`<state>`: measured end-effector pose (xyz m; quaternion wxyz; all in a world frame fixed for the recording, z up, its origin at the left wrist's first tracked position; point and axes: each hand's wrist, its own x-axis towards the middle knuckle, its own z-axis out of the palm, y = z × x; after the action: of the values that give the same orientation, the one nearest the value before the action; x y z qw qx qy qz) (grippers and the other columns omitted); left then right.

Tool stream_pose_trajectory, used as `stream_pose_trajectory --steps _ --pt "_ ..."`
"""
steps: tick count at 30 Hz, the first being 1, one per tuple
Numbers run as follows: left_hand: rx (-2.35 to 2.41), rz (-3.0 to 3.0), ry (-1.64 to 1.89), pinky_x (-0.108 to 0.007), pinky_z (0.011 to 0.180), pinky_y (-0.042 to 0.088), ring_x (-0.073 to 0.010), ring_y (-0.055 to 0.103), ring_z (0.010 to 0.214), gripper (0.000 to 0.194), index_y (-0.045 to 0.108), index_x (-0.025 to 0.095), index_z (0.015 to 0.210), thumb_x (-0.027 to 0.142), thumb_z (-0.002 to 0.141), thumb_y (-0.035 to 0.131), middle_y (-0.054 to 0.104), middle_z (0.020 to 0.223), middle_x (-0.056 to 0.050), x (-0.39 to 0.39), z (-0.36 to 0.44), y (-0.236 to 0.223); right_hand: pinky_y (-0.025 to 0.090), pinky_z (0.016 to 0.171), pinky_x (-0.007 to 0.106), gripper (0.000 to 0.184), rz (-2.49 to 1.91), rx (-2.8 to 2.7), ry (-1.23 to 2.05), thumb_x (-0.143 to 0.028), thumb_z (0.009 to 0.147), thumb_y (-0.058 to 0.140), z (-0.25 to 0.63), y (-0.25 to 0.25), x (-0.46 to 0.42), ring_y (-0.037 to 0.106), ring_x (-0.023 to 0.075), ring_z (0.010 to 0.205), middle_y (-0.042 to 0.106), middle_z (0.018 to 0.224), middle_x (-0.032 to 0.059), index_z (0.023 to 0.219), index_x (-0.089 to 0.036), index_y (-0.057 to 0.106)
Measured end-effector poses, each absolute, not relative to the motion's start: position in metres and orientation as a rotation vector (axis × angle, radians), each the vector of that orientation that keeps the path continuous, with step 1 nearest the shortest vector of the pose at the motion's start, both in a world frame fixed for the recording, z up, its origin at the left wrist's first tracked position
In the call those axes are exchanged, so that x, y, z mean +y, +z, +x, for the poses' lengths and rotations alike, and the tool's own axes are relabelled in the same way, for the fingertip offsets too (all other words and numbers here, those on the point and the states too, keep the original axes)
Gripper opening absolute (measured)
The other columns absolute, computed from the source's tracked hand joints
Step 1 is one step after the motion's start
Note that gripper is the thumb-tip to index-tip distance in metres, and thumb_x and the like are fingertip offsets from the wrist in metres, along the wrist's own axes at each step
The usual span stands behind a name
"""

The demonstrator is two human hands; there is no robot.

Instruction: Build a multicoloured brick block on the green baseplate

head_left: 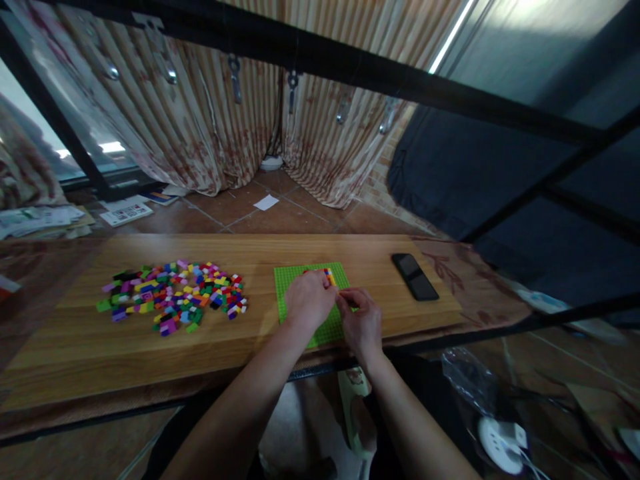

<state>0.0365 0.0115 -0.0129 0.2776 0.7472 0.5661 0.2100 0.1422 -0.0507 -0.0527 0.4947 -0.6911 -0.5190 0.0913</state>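
Note:
A green studded baseplate lies on the wooden board in front of me. Near its far edge, a few small toy bricks in red, yellow, white and blue show just past my fingers. My left hand rests over the plate beside these bricks, fingers curled together; whatever they hold is hidden. From the right, my right hand reaches over the plate's right edge, thumb and forefinger pinched close to my left fingertips. Anything in that pinch is too small to make out.
Many loose coloured bricks are spread over the left part of the wooden board. A black phone lies to the right of the plate. A dark metal bar crosses above. A white power strip is on the floor, lower right.

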Motion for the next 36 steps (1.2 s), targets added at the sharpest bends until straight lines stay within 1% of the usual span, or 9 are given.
stream_pose_trajectory --steps 5,9,12,17,20,24,26,29,36 --pt "1.520 2.018 0.628 -0.028 0.058 0.033 -0.0204 0.061 0.069 0.021 0.072 0.020 0.074 0.035 0.080 0.058 0.070 0.073 -0.008 0.006 0.034 -0.016 0.050 0.067 0.032 0.017 -1.688 -1.271 0.264 -0.032 0.080 0.063 0.147 -0.058 -0.055 0.062 0.0181 0.072 0.069 0.083 0.0071 0.080 -0.018 0.071" --pt "1.359 1.830 0.753 -0.026 0.056 0.032 -0.0149 0.055 0.059 0.029 0.069 0.018 0.065 0.039 0.082 0.059 0.064 0.062 -0.003 0.010 0.025 -0.016 0.050 0.068 0.032 0.025 -1.725 -1.190 0.283 -0.039 0.083 0.060 0.151 -0.060 -0.067 0.062 0.0181 0.073 0.069 0.087 0.0080 0.085 -0.017 0.072" --pt "1.240 1.454 0.909 -0.023 0.051 0.028 -0.0093 0.044 0.049 0.035 0.062 0.015 0.057 0.039 0.083 0.059 0.052 0.051 0.002 0.017 0.014 -0.012 0.048 0.068 0.031 0.026 -1.730 -1.134 0.285 -0.040 0.084 0.059 0.155 -0.059 -0.078 0.062 0.0188 0.074 0.069 0.083 0.0069 0.083 -0.017 0.071" --pt "0.899 0.594 0.915 -0.018 0.038 0.014 -0.0028 0.022 0.036 0.029 0.058 0.013 0.069 0.032 0.090 0.052 0.039 0.047 0.007 0.019 0.003 -0.003 0.049 0.070 0.032 0.026 -1.675 -1.065 0.320 -0.042 0.083 0.061 0.156 -0.054 -0.087 0.062 0.0193 0.076 0.070 0.083 0.0066 0.083 -0.017 0.071" --pt "0.739 0.316 0.923 -0.014 0.038 0.025 -0.0028 0.035 0.038 0.032 0.058 0.011 0.075 0.033 0.094 0.046 0.049 0.054 0.002 0.015 0.001 0.002 0.050 0.069 0.031 0.025 -1.628 -1.075 0.331 -0.041 0.082 0.062 0.149 -0.048 -0.088 0.063 0.0187 0.075 0.070 0.082 0.0058 0.084 -0.018 0.071" --pt "0.589 0.173 0.900 -0.022 0.064 0.052 -0.0144 0.065 0.071 0.045 0.063 0.007 0.089 0.045 0.095 0.039 0.067 0.081 -0.013 0.010 -0.001 0.008 0.051 0.068 0.030 0.023 -1.594 -1.143 0.327 -0.039 0.084 0.062 0.137 -0.037 -0.088 0.064 0.0174 0.074 0.070 0.083 0.0049 0.086 -0.019 0.072" --pt "0.524 0.166 0.880 -0.028 0.077 0.054 -0.0208 0.067 0.088 0.051 0.063 0.006 0.096 0.050 0.094 0.038 0.068 0.096 -0.018 0.009 -0.001 0.010 0.051 0.069 0.030 0.021 -1.583 -1.200 0.325 -0.038 0.085 0.061 0.131 -0.031 -0.087 0.064 0.0171 0.076 0.070 0.085 0.0046 0.088 -0.020 0.072" --pt "0.470 0.179 0.861 -0.032 0.086 0.052 -0.0248 0.065 0.101 0.056 0.063 0.006 0.103 0.054 0.093 0.037 0.067 0.109 -0.021 0.008 -0.001 0.010 0.052 0.070 0.030 0.018 -1.563 -1.287 0.295 -0.035 0.087 0.060 0.128 -0.021 -0.084 0.064 0.0167 0.077 0.070 0.086 0.0042 0.091 -0.021 0.071" --pt "0.367 0.159 0.817 -0.029 0.076 0.051 -0.0220 0.065 0.089 0.063 0.061 0.007 0.107 0.060 0.093 0.029 0.067 0.104 -0.020 0.006 0.003 0.007 0.054 0.077 0.034 0.019 -1.506 -1.590 0.129 -0.025 0.090 0.055 0.130 -0.006 -0.060 0.066 0.0191 0.088 0.069 0.097 0.0070 0.101 -0.022 0.070"
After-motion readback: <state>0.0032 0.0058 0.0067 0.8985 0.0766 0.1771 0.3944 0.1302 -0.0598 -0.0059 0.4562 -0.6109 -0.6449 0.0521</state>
